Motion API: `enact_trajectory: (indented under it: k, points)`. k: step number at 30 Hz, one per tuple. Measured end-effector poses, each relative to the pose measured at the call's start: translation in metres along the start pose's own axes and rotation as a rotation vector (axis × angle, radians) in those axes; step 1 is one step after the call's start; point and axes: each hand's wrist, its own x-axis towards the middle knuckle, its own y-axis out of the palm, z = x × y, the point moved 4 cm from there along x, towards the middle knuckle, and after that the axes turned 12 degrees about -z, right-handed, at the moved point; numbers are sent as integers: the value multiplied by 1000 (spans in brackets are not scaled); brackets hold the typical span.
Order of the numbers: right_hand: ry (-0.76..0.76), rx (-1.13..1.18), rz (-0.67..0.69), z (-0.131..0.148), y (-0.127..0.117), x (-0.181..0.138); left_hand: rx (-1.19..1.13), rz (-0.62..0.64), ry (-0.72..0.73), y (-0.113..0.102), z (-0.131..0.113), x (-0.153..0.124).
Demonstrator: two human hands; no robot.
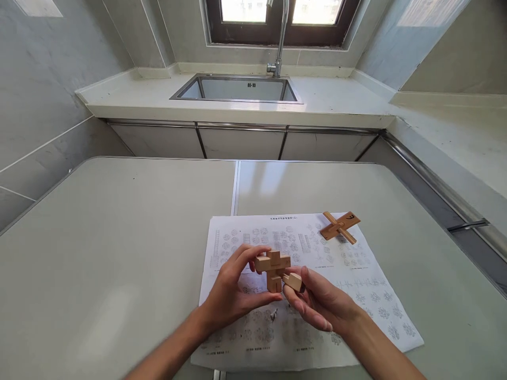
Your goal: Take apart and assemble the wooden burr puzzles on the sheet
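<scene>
Puzzle (pixel 273 269): pale wooden interlocked blocks, cross-shaped, held above printed sheet (pixel 356 274) near worktop (pixel 119 237) edge. Left hand (pixel 232 290) fingers pinch its left end; right hand (pixel 317 301) fingers grip a protruding block.

Pale wooden interlocking puzzle cluster of notched square bars (pixel 273 266) hovering above tabletop, bars crossing at right angles, one pointing down. Short pale wooden bar with rounded end (pixel 293 281) lying tilted just beside cluster's lower right, touching or nearly touching; contact unclear.
</scene>
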Motion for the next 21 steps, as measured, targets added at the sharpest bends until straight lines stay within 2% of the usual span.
enact_trajectory:
  k: [5,11,16,21]
  points:
    - [0,-36,71,-2,7,0,7,-1,68,-1,-2,0]
    - [-5,-62,-82,-14,-2,4,27,54,140,4,-5,-3]
    - [-8,-47,-179,-17,-2,4,87,19,175,4,-3,-4]
    - [-22,-8,-185,-18,8,2,144,-21,244,4,-4,-5]
